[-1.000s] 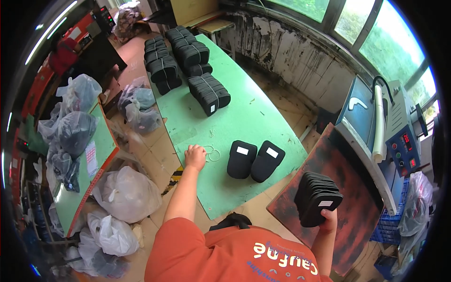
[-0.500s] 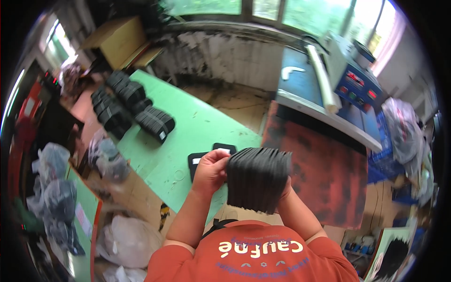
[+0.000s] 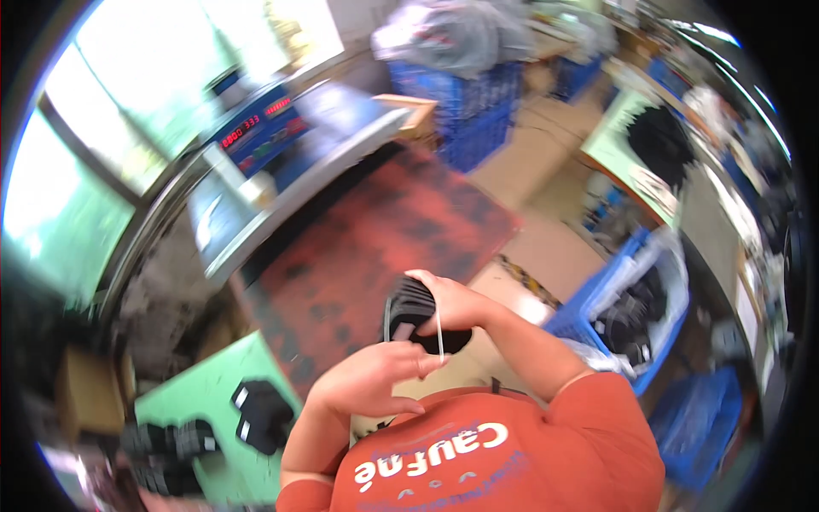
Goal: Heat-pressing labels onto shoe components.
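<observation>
My right hand (image 3: 448,300) is wrapped round the far end of a stack of thin black pieces (image 3: 411,300), held tilted in front of my chest. A pale rubber band (image 3: 439,328) stretches round the stack, one strand standing away from it. On the near side is my left hand (image 3: 375,375), its fingers hooked in the lower end of that band and its thumb held apart. The lower part of the stack is partly hidden behind my left hand.
A red, dark-stained table (image 3: 375,230) lies ahead, with a blue machine (image 3: 256,132) behind it. More black pieces (image 3: 260,416) lie on the green table (image 3: 226,371) at lower left. At right stands a blue crate (image 3: 580,320) with a plastic liner and black pieces.
My view has swung to the right. The stack is turned and closer to my body, now mainly in my right hand. A rubber band now shows round it, stretched by my left hand.
</observation>
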The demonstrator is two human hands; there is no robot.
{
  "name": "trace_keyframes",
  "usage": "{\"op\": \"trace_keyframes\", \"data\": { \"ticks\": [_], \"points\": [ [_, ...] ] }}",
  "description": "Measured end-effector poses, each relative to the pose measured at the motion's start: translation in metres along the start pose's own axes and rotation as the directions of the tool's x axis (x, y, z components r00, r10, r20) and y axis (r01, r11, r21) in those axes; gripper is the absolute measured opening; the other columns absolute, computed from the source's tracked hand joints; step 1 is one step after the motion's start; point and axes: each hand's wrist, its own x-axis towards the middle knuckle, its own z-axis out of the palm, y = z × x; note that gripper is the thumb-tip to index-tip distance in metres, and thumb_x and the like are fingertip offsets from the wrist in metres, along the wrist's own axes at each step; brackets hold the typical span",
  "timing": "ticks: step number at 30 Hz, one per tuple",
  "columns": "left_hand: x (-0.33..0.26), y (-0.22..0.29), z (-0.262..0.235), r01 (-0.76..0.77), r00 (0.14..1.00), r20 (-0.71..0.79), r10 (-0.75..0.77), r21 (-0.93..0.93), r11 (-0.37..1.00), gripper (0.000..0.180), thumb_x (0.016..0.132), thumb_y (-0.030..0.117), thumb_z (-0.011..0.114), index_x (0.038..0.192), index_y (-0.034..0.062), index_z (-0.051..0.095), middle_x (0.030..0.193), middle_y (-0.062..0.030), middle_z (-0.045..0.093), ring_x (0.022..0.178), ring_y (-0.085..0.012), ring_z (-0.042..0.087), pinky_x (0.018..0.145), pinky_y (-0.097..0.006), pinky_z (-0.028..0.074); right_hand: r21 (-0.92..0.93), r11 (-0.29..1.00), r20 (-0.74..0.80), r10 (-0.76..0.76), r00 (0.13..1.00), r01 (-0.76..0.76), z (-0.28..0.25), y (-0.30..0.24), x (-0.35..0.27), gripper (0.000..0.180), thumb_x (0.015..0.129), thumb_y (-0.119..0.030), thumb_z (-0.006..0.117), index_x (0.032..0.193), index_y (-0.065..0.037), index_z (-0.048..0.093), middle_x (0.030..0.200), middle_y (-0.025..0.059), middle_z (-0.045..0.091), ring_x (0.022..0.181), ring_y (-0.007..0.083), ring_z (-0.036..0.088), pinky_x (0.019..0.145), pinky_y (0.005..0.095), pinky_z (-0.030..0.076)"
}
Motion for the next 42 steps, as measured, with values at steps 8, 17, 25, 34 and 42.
{"op": "trace_keyframes", "data": {
  "ticks": [8, 17, 25, 34, 42],
  "points": [
    [0.090, -0.083, 0.145, 0.320, 0.946, 0.134, -0.295, -0.244, 0.916, 0.037, 0.077, 0.006, 0.066, 0.112, 0.0029, 0.056, 0.107, -0.0109, 0.062, 0.098, -0.0255, 0.059, 0.087, -0.037, 0.046, 0.865, 0.427, -0.425, 0.345, 0.837, 0.263, -0.025, 0.138, -0.196, 0.076, 0.060, -0.004, 0.068, 0.130, -0.005, 0.037, 0.113, 0.0111, 0.055, 0.104, 0.0207, 0.054, 0.092, 0.0341, 0.043],
    [0.086, -0.108, 0.161, 0.467, 0.884, 0.031, -0.467, 0.006, 0.884, 0.031, 0.079, 0.016, 0.064, 0.107, 0.0016, 0.060, 0.101, -0.0163, 0.063, 0.097, -0.0286, 0.060, 0.083, -0.035, 0.047, 0.452, 0.594, -0.634, 0.738, -0.228, 0.666, -0.165, 0.318, -0.411, 0.070, 0.064, -0.003, 0.071, 0.125, -0.005, 0.037, 0.113, 0.0143, 0.053, 0.097, 0.0298, 0.057, 0.079, 0.0449, 0.050],
    [-0.042, -0.113, 0.187, 0.732, 0.652, -0.049, -0.756, -0.221, 0.645, 0.030, 0.085, 0.021, 0.055, 0.108, 0.0013, 0.058, 0.102, -0.0199, 0.061, 0.094, -0.0326, 0.059, 0.081, -0.037, 0.047, 0.434, 0.590, -0.880, 0.441, 0.179, 0.681, -0.180, 0.284, -0.192, 0.043, 0.087, -0.005, 0.051, 0.127, -0.001, 0.038, 0.108, 0.0164, 0.057, 0.103, 0.0260, 0.054, 0.087, 0.0355, 0.045],
    [-0.205, -0.083, 0.151, 0.698, -0.400, -0.915, -0.053, -0.342, 0.629, 0.002, 0.083, 0.003, 0.058, 0.084, 0.0026, 0.059, 0.077, -0.0087, 0.061, 0.069, -0.0199, 0.058, 0.063, -0.029, 0.046, 0.797, 0.603, 0.145, -0.135, 0.980, -0.035, 0.124, -0.021, 0.074, 0.025, 0.080, 0.001, 0.057, 0.105, -0.004, 0.053, 0.092, 0.0064, 0.058, 0.084, 0.0168, 0.058, 0.078, 0.0300, 0.049],
    [-0.375, -0.123, 0.178, 0.035, -0.933, -0.233, -0.273, -0.816, 0.577, 0.037, 0.084, 0.016, 0.061, 0.112, -0.0050, 0.048, 0.106, -0.0121, 0.056, 0.089, -0.0171, 0.056, 0.077, -0.030, 0.046, 0.282, 0.852, 0.523, 0.249, 0.815, -0.441, 0.377, -0.087, 0.177, 0.117, 0.064, -0.040, 0.079, 0.140, 0.000, -0.001, 0.137, 0.0248, 0.030, 0.126, 0.0313, 0.034, 0.102, 0.0400, 0.030]
  ]
}}
